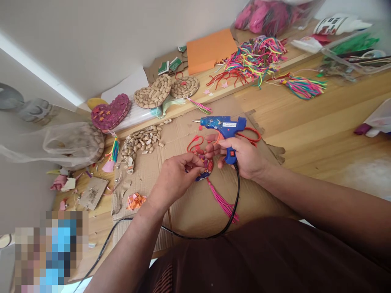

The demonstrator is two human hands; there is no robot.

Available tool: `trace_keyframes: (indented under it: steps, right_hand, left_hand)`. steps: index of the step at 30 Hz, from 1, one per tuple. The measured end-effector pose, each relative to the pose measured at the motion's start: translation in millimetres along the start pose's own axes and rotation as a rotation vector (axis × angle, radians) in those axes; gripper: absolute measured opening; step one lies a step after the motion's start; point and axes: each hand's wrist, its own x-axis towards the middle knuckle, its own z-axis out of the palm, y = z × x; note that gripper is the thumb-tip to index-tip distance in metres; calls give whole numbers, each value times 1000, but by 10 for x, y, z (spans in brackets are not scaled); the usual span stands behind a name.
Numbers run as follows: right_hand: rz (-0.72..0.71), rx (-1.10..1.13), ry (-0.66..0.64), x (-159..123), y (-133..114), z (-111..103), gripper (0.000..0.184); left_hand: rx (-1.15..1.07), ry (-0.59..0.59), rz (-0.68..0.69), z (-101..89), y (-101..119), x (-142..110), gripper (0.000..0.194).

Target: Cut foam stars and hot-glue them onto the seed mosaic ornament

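Note:
My right hand (pixel 249 156) is wrapped round the handle of a blue hot glue gun (pixel 224 125), its nozzle pointing left. Fingertips of that hand also reach toward a small decorated ornament (pixel 209 165) in red and purple on the cardboard. Over the ornament, my left hand (pixel 180 173) has thumb and fingers pinched together; whatever is between them is too small or hidden to name. A pink tassel (pixel 221 199) hangs off the ornament's near side, and a red cord loop (pixel 194 143) lies at its far side.
Peanut shells (pixel 142 142) and orange paper bits (pixel 136 201) lie on the cardboard sheet (pixel 180 203). Behind stand a purple heart (pixel 111 112), a peanut-shell heart (pixel 152 92) and a round piece (pixel 185 87). Colourful tassels (pixel 253 59) are heaped at back right. The gun's black cord (pixel 198 237) crosses in front.

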Motion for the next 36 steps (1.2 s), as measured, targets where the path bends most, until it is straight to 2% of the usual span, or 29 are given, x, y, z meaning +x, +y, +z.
trace_keyframes:
  steps: [14, 28, 36]
  right_hand:
    - [-20, -33, 19, 1, -8, 18, 24]
    - [-14, -45, 23, 22, 20, -2, 22]
    - [-12, -47, 33, 18, 5, 13, 20]
  left_hand:
    - [-72, -52, -42, 9, 14, 42, 3]
    - [9, 77, -36, 116, -36, 15, 6]
    - [36, 61, -48, 117, -99, 38, 8]
